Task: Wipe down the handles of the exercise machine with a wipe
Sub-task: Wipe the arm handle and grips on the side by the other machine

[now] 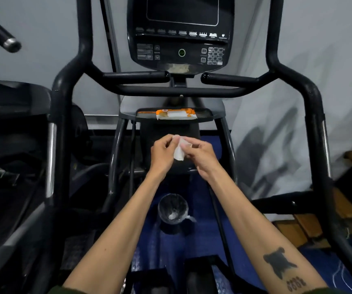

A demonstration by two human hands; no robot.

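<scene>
Together, left hand (163, 153) and right hand (200, 154) pinch a small, white, crumpled wipe (179, 150) below the black handles (136, 77).

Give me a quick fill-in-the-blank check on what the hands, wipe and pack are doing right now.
1. The white wipe is pinched by ____ hands, the left hand and the right hand.
2. The orange pack lies on the machine's ____, below the console.
3. The small bin on the floor stands ____ the forearms.
4. Neither hand touches the ____ yet.

Missing words: both; tray; between; handles
</scene>
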